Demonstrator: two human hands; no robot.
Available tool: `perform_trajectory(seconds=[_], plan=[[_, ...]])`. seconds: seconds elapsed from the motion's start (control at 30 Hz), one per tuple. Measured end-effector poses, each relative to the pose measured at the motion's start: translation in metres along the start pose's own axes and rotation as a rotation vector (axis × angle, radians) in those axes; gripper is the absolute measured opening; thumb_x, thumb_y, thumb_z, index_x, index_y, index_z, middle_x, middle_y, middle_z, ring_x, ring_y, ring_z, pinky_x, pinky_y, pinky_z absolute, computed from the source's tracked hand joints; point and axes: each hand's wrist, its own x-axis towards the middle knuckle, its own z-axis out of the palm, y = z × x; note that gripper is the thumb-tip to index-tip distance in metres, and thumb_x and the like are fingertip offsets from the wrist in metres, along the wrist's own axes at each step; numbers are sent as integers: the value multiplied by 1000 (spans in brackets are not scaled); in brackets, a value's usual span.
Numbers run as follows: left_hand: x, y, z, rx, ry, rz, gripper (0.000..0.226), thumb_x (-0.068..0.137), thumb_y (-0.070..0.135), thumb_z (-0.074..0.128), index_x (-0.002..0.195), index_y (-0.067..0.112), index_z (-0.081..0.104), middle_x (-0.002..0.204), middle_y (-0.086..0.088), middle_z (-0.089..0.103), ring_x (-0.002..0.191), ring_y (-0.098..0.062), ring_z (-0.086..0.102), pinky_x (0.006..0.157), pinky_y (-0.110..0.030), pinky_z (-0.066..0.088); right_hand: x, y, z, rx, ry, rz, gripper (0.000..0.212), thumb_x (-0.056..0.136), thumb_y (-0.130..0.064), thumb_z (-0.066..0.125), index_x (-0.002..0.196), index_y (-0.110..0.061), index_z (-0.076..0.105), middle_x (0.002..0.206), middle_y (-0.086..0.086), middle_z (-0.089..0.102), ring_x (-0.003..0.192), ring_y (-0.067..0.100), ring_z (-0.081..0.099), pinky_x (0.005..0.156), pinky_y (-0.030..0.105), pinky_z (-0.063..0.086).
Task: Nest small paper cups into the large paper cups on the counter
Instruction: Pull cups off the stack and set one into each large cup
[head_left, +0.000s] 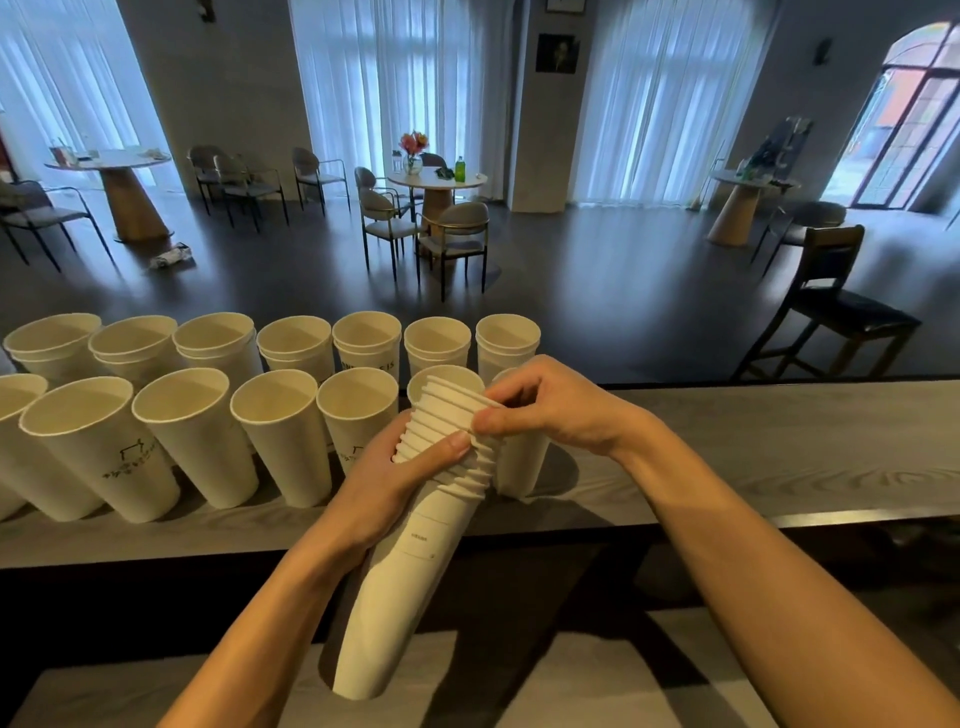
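Stack (415, 519) is gripped near its rims by left hand (387, 478); right hand (540, 402) pinches top rim to separate one cup.

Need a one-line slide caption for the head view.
Left hand steadies a stack of small cups; right hand pinches its top rim.

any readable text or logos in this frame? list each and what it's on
"...IS": end of a dark word on a back-row cup, the rest hidden by a front-row cup.
Dark logo with a line of characters on a front-row large cup: too distorted to read.
Small boxed label on the stack of cups held by the left hand: too small to read.
Nothing else legible.
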Motion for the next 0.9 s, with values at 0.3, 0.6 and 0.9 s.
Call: perform_trajectory(seconds=[0.3,0.6,0.9], plan=[[-4,-9,15,56,34,-36,68,65,58,74,127,34,59,116,18,74,108,-2,69,83,-16,53,-14,-1,-4,-123,30,78,19,93,-27,65,101,-12,72,93,0,70,89,13,64,74,19,50],[-11,-1,19,148,205,-43,67,66,67,77,122,33,61,109,16,73,92,9,67,77,-17,47,-21,-25,-33,-175,636,-142,15,98,-26,58,83,-24,62,80,-9,63,72,-3,59,64,14,48],[-13,-5,20,146,237,-77,69,66,67,77,122,30,61,109,14,73,96,1,68,79,-20,47,-31,-12,-42,-601,951,-316,25,95,-33,56,91,-10,64,82,-9,55,71,6,50,60,2,35]])
